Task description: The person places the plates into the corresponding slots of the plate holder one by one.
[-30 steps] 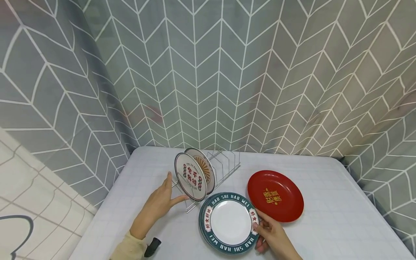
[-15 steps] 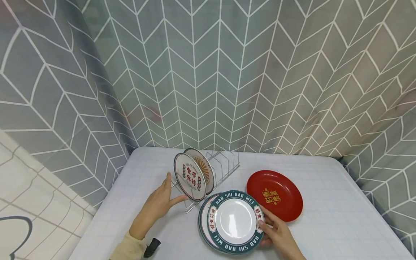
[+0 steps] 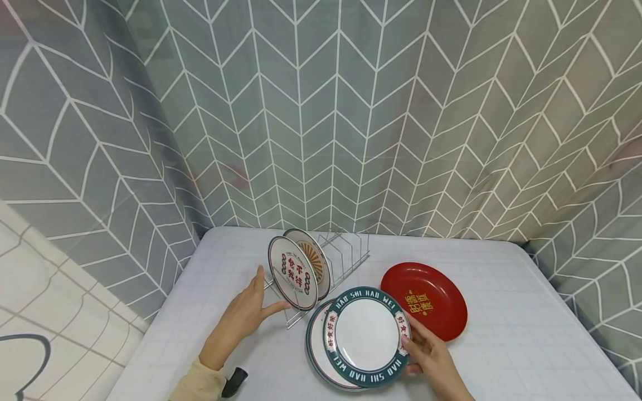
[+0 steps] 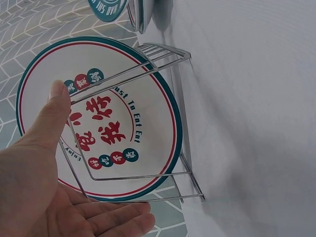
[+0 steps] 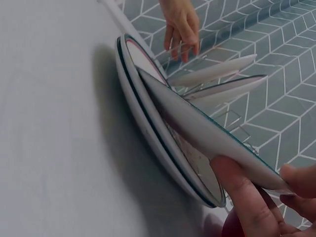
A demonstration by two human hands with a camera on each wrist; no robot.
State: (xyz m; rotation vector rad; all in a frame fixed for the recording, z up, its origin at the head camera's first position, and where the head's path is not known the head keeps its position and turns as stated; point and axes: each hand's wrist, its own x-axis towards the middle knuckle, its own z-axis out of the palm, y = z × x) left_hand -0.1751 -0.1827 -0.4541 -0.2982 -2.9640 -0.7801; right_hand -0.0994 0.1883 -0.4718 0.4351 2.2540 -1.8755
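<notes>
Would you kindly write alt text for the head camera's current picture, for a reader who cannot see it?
A right hand holds a green-rimmed plate partly over stacked plates on a white-covered table. A left hand is at the near end of a wire rack bearing two upright plates; a red oval dish lies to the right.

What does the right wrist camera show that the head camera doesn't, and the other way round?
Only the right wrist view: the pale underside of the tilted plate.
Only the head view: that plate's rim lettering and the gold characters on the red plate.
Both: the right hand pinching the tilted plate, and the left hand by the wire rack, where two plates stand.
</notes>
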